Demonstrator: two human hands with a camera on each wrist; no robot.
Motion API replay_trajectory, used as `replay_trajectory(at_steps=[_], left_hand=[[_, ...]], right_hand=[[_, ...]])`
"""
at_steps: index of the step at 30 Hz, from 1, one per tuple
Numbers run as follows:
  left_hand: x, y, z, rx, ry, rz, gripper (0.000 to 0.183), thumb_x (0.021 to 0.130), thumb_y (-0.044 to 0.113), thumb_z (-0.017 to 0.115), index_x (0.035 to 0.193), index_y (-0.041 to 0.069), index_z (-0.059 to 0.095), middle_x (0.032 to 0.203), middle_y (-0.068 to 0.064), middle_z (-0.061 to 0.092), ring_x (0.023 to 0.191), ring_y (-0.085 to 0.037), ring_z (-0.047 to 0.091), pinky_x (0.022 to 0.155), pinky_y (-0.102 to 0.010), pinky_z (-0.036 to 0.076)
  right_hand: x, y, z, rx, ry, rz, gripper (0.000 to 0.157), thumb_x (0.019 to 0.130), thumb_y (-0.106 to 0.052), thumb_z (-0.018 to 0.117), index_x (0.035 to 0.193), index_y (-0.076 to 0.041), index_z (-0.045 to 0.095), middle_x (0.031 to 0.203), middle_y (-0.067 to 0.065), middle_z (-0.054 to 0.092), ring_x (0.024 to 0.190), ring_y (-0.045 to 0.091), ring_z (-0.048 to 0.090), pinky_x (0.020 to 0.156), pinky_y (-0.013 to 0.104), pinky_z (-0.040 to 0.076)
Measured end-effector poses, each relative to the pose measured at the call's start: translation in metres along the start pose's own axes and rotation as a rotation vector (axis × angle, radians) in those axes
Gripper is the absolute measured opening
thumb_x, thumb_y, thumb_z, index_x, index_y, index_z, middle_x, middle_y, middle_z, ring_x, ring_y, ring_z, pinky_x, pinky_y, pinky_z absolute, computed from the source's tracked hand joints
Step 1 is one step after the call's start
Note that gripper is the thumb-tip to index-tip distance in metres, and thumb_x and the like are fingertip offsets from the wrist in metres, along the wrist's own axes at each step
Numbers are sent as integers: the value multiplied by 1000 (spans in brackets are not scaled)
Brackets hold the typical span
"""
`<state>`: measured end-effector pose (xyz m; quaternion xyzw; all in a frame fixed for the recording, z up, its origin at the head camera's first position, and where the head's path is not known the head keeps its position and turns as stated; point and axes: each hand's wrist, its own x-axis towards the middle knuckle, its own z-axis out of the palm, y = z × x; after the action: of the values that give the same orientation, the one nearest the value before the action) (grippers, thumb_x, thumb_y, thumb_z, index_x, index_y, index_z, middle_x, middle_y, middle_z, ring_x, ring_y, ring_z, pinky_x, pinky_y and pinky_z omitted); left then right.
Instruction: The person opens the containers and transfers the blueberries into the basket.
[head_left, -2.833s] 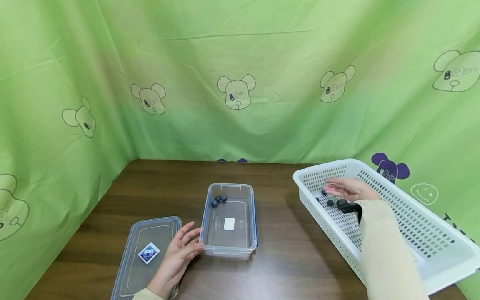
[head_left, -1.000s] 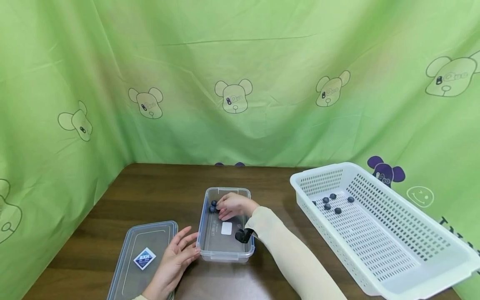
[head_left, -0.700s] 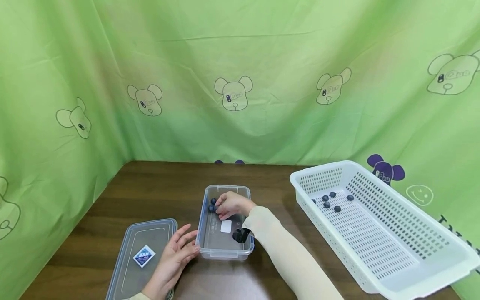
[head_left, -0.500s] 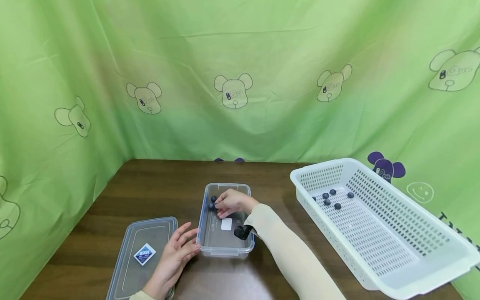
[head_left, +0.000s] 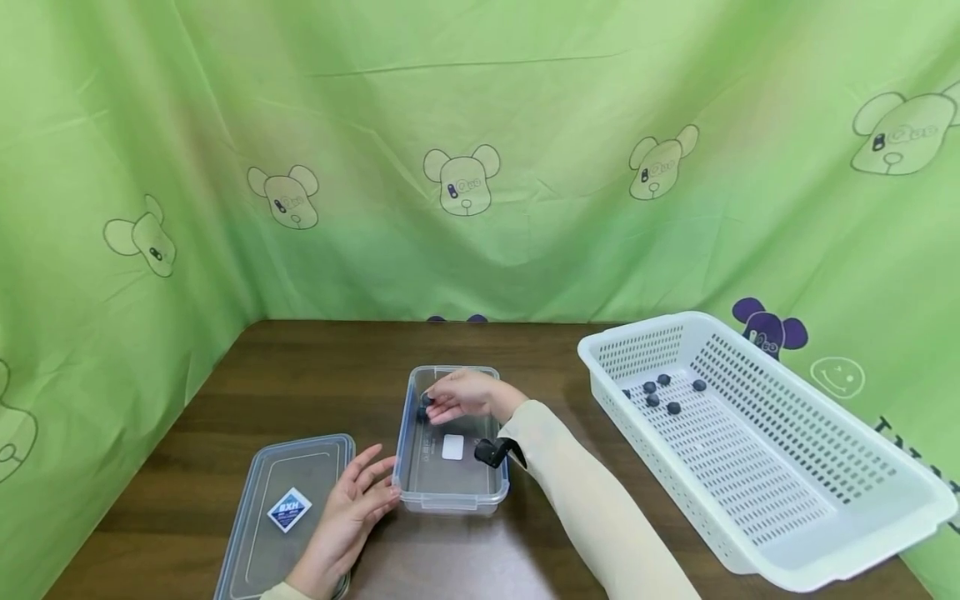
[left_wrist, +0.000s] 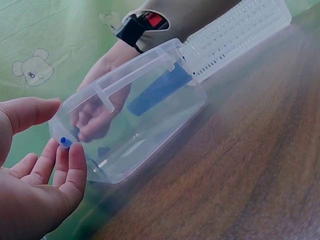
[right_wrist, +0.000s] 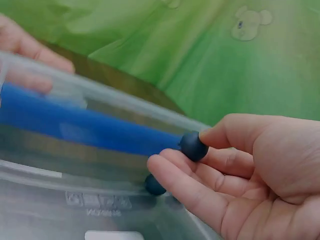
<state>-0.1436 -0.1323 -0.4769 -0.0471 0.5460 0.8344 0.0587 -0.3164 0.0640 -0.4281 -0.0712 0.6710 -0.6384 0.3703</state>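
Inside a clear plastic container (head_left: 450,502), my right hand (head_left: 468,393) pinches a blueberry (right_wrist: 194,146) between thumb and fingers, above the container floor. Another blueberry (right_wrist: 155,185) lies below it, against the far-left part of the container; my fingers partly hide the berries there in the head view. At the container's near left corner, my left hand (head_left: 348,508) touches the rim and wall with its fingers loosely extended. The left wrist view shows that thumb near the rim and the fingertips (left_wrist: 76,150) on the wall.
A white perforated basket (head_left: 780,558) stands on the right with several blueberries (head_left: 673,407) at its far-left end. The blue-edged container lid (head_left: 273,454) lies left on the wooden table (head_left: 337,358). A green curtain hangs behind.
My right hand has gone from the basket into the container. Over the last half second it has lifted slightly off the floor with a blueberry. My left hand has stayed at the corner.
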Motion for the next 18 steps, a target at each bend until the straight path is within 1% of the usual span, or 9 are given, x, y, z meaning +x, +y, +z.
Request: replay_trajectory(at_steps=[5,8,11,13,15,16,18], left_hand=[[0,0,0,-9,6,-2,73,84,-13,59,149,-3,26,123,-11,59,103,-20,60,78,-29,54],[0,0,1,-11,5,-3,74,84,-13,59,149,-3,26,123,-11,59,103,-20,60,79,-30,54],[0,-1,1,-12,6,-7,73,83,-13,59,149,-3,27,122,-10,59,102,-20,60,79,-29,54],[0,0,1,-15,6,-7,73,83,-13,59,148,-3,26,121,-10,59,102,-19,60,78,-29,54],[0,0,1,-18,8,-6,73,83,-14,59,148,-3,27,121,-10,59,101,-19,60,78,-29,54],[0,0,1,-18,9,-6,73,83,-14,59,148,-3,27,121,-10,59,101,-20,60,78,-29,54],[-1,0,1,-19,10,-5,74,83,-14,59,149,-3,26,121,-10,59,101,-20,60,78,-29,54]], right_hand=[[-6,-9,-6,85,7,-5,17,99,-1,49,97,8,63,79,13,66,70,19,68,74,31,59],[-12,-14,-13,119,5,-14,18,99,1,48,92,5,63,77,12,66,69,19,68,72,30,59],[-19,-19,-20,145,-19,-28,20,99,1,45,95,7,64,77,12,66,70,17,68,72,29,59],[-24,-22,-24,148,-33,-44,23,99,0,44,105,14,62,78,11,66,71,16,68,73,28,58],[-29,-27,-29,152,-45,-60,26,99,0,44,110,16,60,79,11,66,71,16,68,73,28,58],[-31,-29,-32,150,-49,-67,29,99,-1,43,116,19,56,79,10,66,71,15,67,74,28,58],[-36,-32,-37,142,-52,-86,31,99,-1,43,118,20,55,79,10,66,72,15,67,74,27,58]])
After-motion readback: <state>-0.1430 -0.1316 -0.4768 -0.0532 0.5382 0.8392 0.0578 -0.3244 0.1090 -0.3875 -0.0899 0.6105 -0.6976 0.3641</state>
